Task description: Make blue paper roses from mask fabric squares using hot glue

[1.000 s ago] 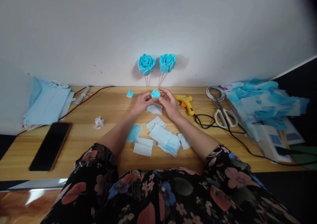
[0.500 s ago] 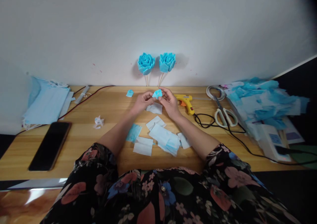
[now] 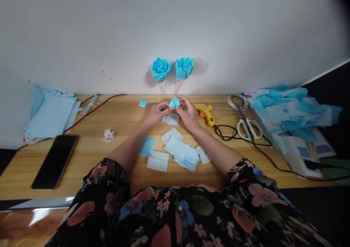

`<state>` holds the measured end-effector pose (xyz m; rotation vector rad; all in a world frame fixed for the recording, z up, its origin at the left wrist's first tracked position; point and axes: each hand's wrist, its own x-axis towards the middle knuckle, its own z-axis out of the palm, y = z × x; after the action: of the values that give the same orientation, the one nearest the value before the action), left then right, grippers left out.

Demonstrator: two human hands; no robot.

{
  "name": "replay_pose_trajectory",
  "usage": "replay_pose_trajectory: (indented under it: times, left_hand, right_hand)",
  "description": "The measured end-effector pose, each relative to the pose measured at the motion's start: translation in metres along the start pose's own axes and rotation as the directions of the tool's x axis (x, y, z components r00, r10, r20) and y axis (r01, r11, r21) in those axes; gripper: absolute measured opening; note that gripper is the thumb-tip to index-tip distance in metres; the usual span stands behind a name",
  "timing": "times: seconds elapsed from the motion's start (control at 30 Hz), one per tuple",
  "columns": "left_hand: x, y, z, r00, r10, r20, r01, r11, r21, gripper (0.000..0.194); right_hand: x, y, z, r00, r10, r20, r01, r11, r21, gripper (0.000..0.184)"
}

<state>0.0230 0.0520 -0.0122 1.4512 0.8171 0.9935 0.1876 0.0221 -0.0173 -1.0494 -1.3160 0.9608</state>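
Between my two hands is a small folded blue fabric petal (image 3: pixel 174 103), held just above the tabletop. My left hand (image 3: pixel 158 112) pinches its left corner, and my right hand (image 3: pixel 187 110) pinches the right side with thumb and fingers. Below them lies a white fabric piece (image 3: pixel 171 119). A similar folded blue petal (image 3: pixel 142 102) rests to the left of my left hand. Nearer to me are several cut white and blue fabric pieces (image 3: pixel 179 148). Two blue fabric roses (image 3: pixel 160 70) on thin sticks lean at the wall behind my hands.
A yellow glue gun (image 3: pixel 203 110) lies right of my right hand, its black cord running past white-handled scissors (image 3: pixel 248 128). Far right is a heap of blue fabric scraps (image 3: pixel 295 108) beside a white power box (image 3: pixel 302 156). Stacked face masks (image 3: pixel 51 112) and a phone (image 3: pixel 56 161) lie left.
Both hands keep hold of the blue petal, with only a tiny shift of the fingers. The rest of the table looks the same.
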Motion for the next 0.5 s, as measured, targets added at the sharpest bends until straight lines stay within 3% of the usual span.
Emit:
replay_pose_trajectory:
  times: [0.27, 0.5]
  left_hand:
    - [0.0014, -0.0042, -0.0019, 1.0, 0.001, -0.01, -0.001, 1.0, 0.003, 0.04]
    - [0.001, -0.0051, -0.0017, 1.0, 0.008, -0.029, -0.008, 1.0, 0.012, 0.033]
  right_hand:
    - [-0.0025, -0.0054, -0.001, 0.996, 0.063, 0.059, -0.066, 0.997, 0.042, 0.041]
    - [-0.0012, -0.0061, -0.0035, 0.997, 0.069, 0.027, -0.071, 0.993, 0.091, 0.041]
